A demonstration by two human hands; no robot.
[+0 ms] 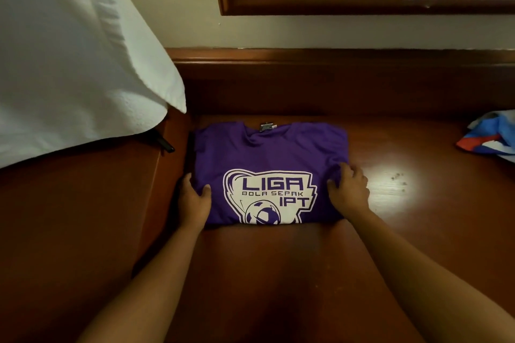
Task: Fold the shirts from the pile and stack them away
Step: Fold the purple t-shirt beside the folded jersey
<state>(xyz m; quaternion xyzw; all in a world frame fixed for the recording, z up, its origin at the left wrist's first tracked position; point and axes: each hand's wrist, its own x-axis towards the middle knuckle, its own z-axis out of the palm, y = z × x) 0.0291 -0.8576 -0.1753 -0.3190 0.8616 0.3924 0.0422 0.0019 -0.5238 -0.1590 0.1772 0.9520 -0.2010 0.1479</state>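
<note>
Purple shirt [271, 172], folded to a compact rectangle, printed front up, collar toward the wall, lying on dark wooden surface [390, 231]. Left hand [193, 200] gripping the left edge, thumb on top; right hand [349, 189] pinching the bunched right edge. Best lifted level from both sides, fingers tucked beneath, to keep the folds intact. Multicoloured cloth [490, 136] at far right, possibly the pile; white fabric [69, 58] hanging at left. No container or finished stack visible.
</note>
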